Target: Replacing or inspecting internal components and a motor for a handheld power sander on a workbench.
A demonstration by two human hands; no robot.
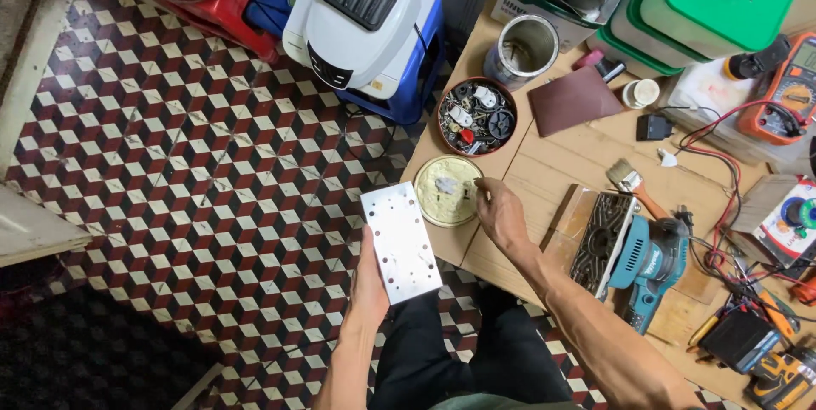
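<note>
Head view: my left hand (370,278) grips a white plate (399,242) with holes, held over the floor (170,164) beside the tabletop (552,164). At 2 o'clock from it, my right hand (501,214) pinches something small at the rim of a round lid (446,192). A teal sander (633,253) lies at 3 o'clock.
</note>
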